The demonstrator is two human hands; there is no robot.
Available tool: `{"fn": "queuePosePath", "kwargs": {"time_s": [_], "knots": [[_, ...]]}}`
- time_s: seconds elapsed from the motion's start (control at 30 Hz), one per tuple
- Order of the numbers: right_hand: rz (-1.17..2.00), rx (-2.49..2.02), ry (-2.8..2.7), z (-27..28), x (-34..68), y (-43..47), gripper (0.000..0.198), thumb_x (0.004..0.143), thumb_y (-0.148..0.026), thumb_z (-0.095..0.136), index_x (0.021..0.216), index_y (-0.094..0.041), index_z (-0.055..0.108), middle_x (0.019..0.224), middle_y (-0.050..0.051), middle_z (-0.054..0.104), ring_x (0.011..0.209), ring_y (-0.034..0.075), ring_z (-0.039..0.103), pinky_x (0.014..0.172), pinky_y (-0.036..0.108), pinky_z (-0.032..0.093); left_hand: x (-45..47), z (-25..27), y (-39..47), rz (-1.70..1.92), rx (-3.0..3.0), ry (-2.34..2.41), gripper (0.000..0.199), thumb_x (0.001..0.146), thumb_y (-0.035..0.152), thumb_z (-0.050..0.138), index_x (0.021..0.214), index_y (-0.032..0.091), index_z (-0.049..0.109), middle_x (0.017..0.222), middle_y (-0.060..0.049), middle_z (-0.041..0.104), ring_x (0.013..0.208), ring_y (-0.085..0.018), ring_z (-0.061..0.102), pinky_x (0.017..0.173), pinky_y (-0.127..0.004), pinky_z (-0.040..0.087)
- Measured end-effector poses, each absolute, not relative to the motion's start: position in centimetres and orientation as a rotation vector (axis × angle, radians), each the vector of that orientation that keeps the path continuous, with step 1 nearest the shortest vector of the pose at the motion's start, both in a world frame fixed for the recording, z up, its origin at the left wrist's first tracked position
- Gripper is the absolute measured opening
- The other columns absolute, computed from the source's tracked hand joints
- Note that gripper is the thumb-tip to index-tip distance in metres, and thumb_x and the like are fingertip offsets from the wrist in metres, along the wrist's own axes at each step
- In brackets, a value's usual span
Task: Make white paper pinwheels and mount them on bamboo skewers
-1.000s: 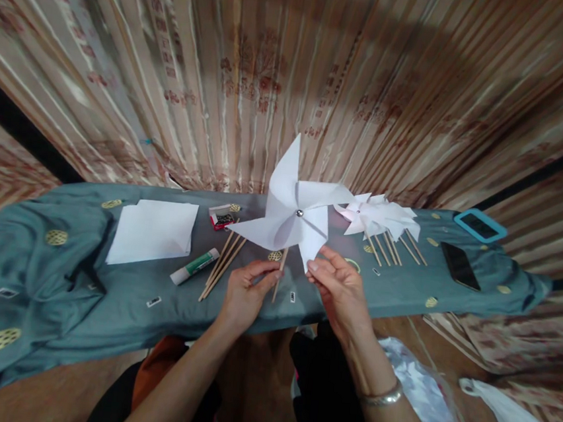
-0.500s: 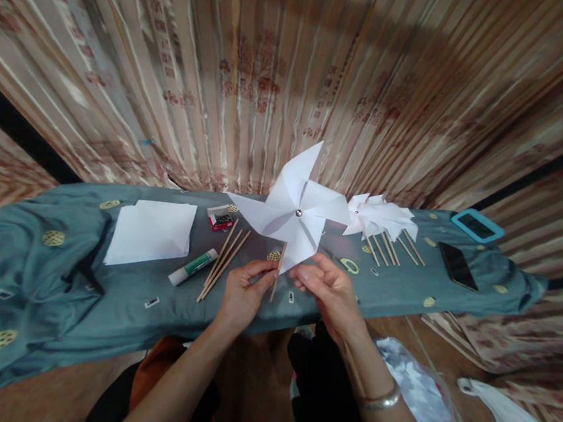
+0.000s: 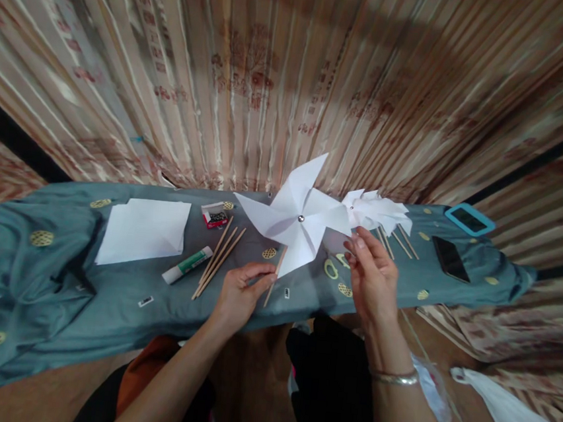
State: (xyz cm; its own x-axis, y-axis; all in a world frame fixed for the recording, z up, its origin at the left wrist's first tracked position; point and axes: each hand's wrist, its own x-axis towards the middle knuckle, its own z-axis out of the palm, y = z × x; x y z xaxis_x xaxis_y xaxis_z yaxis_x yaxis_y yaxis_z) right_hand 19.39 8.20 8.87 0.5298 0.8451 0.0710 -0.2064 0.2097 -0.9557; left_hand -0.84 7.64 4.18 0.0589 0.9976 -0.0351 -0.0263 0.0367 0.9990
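Note:
My left hand (image 3: 242, 293) is closed, pinching the thin wooden stick (image 3: 270, 291) of a white paper pinwheel (image 3: 286, 213). The pinwheel faces me above the table, a shiny round pin at its centre. My right hand (image 3: 374, 270) is beside the tip of its right blade, fingers loosely bent and holding nothing I can see. Whether the fingertips touch the blade, I cannot tell. Partly behind that hand lie scissors with yellow-green handles (image 3: 330, 269). Further right, several finished white pinwheels (image 3: 381, 214) lie in an overlapping pile, their sticks toward me.
Green cloth with yellow patches covers the long table (image 3: 130, 283). On its left are white paper sheets (image 3: 145, 231), a glue stick (image 3: 187, 265), loose wooden sticks (image 3: 219, 265) and a small red box (image 3: 214, 216). A dark phone (image 3: 450, 258) and a blue-framed device (image 3: 470, 220) lie right. Curtains hang behind.
My right hand has moved right and up, from the lower blade to the right blade's tip. The pinwheel has turned slightly; my left hand still holds its stick. The view has shifted a little.

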Motion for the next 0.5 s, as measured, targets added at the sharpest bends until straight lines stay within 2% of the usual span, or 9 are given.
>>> {"fn": "queuePosePath", "kwargs": {"time_s": [0.1,0.27,0.5], "knots": [[0.794,-1.106,-0.715,8.8,20.0,8.4,0.037,0.063,-0.033,0.083,0.096,-0.021,0.072,0.095,0.003,0.072,0.077,0.012,0.064,0.067,0.024,0.049,-0.8,4.1,7.6,1.137,1.235,1.167,0.016,0.066,0.029,0.07,0.076,0.019,0.078,0.08,-0.004,0.077,0.079,-0.022,0.069,0.078,-0.029,0.05],[0.846,-1.089,-0.69,8.9,20.2,8.4,0.031,0.056,-0.027,0.086,0.084,-0.02,0.075,0.075,-0.001,0.069,0.062,0.008,0.059,0.058,0.02,0.048,-0.8,4.0,7.5,1.112,1.271,1.157,0.017,0.068,0.028,0.069,0.078,0.018,0.078,0.081,-0.004,0.076,0.08,-0.021,0.068,0.077,-0.029,0.05],[0.981,-1.127,-0.694,8.9,19.2,8.0,0.031,0.055,-0.027,0.086,0.083,-0.02,0.075,0.073,-0.001,0.07,0.059,0.008,0.057,0.055,0.02,0.046,-0.8,3.2,7.8,1.173,1.221,1.106,0.018,0.07,0.032,0.07,0.081,0.019,0.078,0.082,-0.003,0.076,0.082,-0.021,0.068,0.079,-0.029,0.051]]}}
